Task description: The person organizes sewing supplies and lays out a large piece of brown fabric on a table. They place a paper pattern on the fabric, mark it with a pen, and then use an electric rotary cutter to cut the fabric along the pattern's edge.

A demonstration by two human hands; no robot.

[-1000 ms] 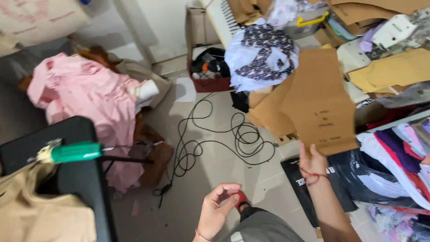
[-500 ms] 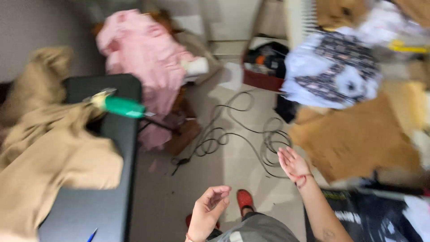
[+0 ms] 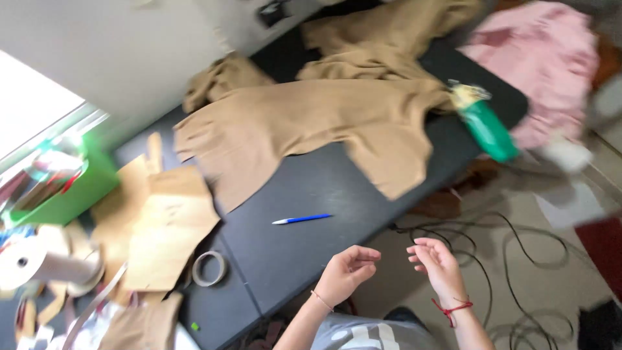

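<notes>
Hands were what I followed: my left hand (image 3: 346, 269) and right hand (image 3: 437, 262), both empty and apart, had swung from floor cables toward the pen (image 3: 302, 220) mid-frame.

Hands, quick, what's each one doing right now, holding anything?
Left hand: open, fingers loosely curled, holding nothing, at the dark table edge.
Right hand: open, empty, over the floor.
</notes>
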